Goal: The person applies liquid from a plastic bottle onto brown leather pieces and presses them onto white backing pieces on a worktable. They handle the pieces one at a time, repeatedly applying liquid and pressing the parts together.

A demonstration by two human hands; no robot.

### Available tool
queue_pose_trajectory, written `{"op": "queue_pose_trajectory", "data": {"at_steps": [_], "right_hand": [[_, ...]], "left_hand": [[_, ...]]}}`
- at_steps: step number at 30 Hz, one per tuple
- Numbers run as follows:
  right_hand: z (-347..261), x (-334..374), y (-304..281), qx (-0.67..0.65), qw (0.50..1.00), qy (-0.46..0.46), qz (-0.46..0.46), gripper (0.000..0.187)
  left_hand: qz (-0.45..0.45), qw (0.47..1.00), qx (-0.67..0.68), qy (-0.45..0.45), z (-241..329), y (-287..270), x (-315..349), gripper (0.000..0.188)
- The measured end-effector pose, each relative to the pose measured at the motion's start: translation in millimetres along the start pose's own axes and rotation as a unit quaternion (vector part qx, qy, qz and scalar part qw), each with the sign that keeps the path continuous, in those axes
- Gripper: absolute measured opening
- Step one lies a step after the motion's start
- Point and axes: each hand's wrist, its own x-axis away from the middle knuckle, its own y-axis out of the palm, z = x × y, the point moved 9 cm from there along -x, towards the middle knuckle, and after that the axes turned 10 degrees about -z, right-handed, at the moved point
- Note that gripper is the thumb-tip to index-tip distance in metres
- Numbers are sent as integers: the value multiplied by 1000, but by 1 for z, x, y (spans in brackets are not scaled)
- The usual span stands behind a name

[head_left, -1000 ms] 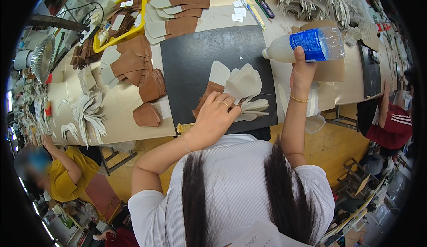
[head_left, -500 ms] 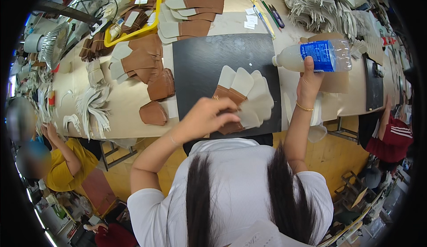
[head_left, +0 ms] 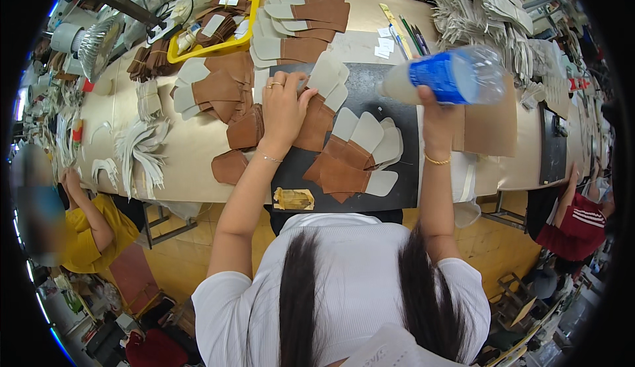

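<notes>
My right hand [head_left: 436, 122] grips a clear plastic bottle [head_left: 426, 79] with a blue label and cloudy whitish contents. It is tipped on its side above the right part of a black mat [head_left: 367, 79], and motion blurs it. Over the mat's upper left, my left hand [head_left: 286, 106] has its fingers closed at a group of brown pieces with pale tabs [head_left: 316, 125]. Its fingertips partly hide the grip. A fanned group of similar brown-and-pale pieces [head_left: 350, 162] lies lower on the mat. At the mat's near left corner is a yellowish tape-like patch [head_left: 294, 200].
Stacks of brown-and-pale pieces [head_left: 301, 49] and a yellow basket [head_left: 254, 10] lie at the back left. Pens [head_left: 417, 40], a yellow ruler [head_left: 395, 26] and bundled pale strips [head_left: 479, 16] lie at the back right. Co-workers sit at both sides.
My left hand has moved up and left, from the fan to a group of pieces on the mat's upper left. The bottle has shifted slightly left and tilted.
</notes>
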Motion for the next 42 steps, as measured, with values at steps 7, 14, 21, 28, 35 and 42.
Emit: {"op": "queue_pose_trajectory", "data": {"at_steps": [7, 14, 21, 28, 35, 42], "right_hand": [[8, -22, 96, -24, 984, 4, -175, 41], [5, -12, 133, 225, 922, -74, -307, 49], [29, 1, 139, 213, 915, -49, -340, 47], [25, -34, 106, 153, 970, -43, -185, 39], [32, -6, 154, 254, 902, -65, -343, 45], [18, -52, 118, 237, 945, -50, -219, 34]], "left_hand": [[12, 998, 33, 44, -7, 12, 10, 15], [-32, 999, 21, -8, 11, -6, 34, 28], [-21, 999, -4, 40, 22, 5, 56, 26], [1, 999, 1, 33, 18, 7, 57, 23], [-2, 999, -8, 32, 19, 7, 60, 25], [-1, 999, 9, 31, 16, 12, 58, 23]]}}
